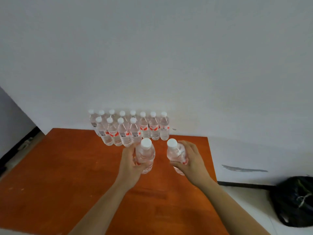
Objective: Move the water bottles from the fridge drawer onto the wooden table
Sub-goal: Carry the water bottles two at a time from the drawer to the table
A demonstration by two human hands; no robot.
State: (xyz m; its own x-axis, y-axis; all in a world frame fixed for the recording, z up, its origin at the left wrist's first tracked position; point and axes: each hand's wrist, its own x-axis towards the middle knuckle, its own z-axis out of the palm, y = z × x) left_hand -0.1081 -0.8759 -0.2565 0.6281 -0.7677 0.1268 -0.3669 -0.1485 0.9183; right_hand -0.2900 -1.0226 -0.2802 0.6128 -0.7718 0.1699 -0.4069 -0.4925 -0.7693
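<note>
L-hand (130, 161), R-hand (192, 161) round btls (145, 156), prob. mid-air

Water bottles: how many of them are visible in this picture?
14. Eight stand in the back row by the wall, four in the front row, both on the wooden table. The left hand grips one more, the right hand another. Some could be hidden behind these.

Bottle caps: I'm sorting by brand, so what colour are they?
White; the caps show best in the head view.
</note>
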